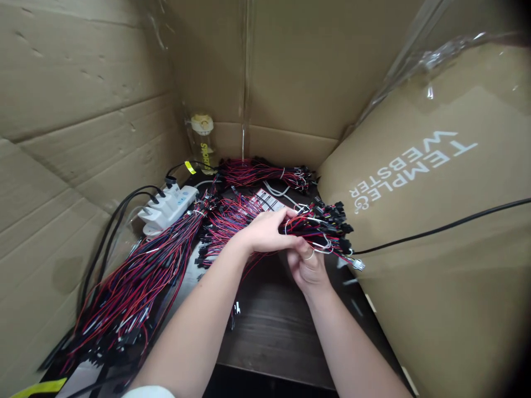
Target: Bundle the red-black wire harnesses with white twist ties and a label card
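Both my hands are closed around a thick bundle of wires (317,224), red, black and white, with black plug connectors fanning out at its right end. My left hand (271,229) wraps over the top, thumb toward me. From below, my right hand (307,262) grips the same bundle, with a ring showing on one finger. A white connector (358,265) hangs at the bundle's right tip. Left of my left hand lies a pile of red and dark wires (228,221), partly hidden by my wrist.
A long wire bundle (141,276) lies along the left side, beside a white power strip (170,207) with black plugs. More bundled wires (257,172) lie at the back near a yellow-capped bottle (202,126). Cardboard walls (290,66) surround the dark tabletop (269,326). A black cable (440,226) crosses right.
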Tool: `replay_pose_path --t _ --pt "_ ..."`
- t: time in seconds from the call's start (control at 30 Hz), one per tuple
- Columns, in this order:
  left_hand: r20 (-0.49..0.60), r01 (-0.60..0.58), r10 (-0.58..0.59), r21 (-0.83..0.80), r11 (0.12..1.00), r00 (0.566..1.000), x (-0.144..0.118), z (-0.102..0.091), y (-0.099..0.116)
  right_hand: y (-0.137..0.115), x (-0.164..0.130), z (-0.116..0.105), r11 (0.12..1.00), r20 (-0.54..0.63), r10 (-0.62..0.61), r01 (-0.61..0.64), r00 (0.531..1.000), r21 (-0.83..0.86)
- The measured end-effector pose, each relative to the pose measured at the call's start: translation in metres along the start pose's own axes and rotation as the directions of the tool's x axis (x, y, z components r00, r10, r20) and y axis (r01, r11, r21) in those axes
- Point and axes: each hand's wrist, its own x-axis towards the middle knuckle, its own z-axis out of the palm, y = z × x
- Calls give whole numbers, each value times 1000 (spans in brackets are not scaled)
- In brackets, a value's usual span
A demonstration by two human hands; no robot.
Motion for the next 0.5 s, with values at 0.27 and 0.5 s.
replay_pose_path --t 0.27,0.5 --pt "61 91 -96 86 992 994 1 0 4 28 -4 -26 957 112 -127 151 986 -249" --pt "205 -59 41 87 994 978 1 -7 -7 16 -4 -19 940 140 -64 106 988 -323"
